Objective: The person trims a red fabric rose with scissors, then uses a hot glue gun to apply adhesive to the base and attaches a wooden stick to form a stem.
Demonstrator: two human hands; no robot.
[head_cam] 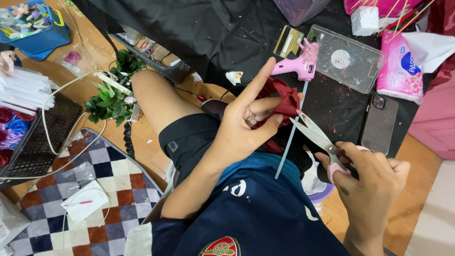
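Red ribbon flower pinched in left hand; right hand clasping scissors, blades alongside.

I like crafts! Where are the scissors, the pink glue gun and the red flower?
scissors [313,132], head view, on the blades.
pink glue gun [298,64], head view, on its body.
red flower [284,97], head view, on the petals.

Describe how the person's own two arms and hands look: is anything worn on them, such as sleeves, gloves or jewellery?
Both arms are bare from the elbow down. The left hand and the right hand wear no gloves, and no ring, watch or bracelet shows. No sleeve reaches the forearms. The nails look short and unpainted. The right hand has a small dark mark near the thumb base.
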